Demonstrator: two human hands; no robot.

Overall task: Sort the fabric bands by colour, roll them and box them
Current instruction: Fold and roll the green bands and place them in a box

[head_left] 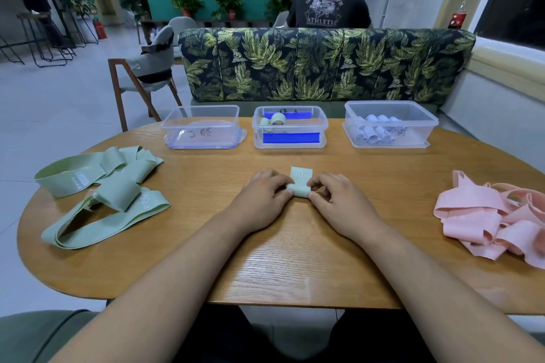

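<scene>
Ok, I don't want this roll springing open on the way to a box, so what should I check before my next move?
1. Both hands on the pale green fabric band: ok, the left hand and right hand pinch its rolled part.
2. Band fully rolled: not ok, a flat tail printed "30" lies beyond the roll.
3. Roll tight: cannot tell, the fingers cover its ends.
4. Matching box: ok, the middle clear plastic box holds green rolls.
5. Box open: ok, no lid on top.
6. Way there: ok, only bare wooden table lies between.
</scene>
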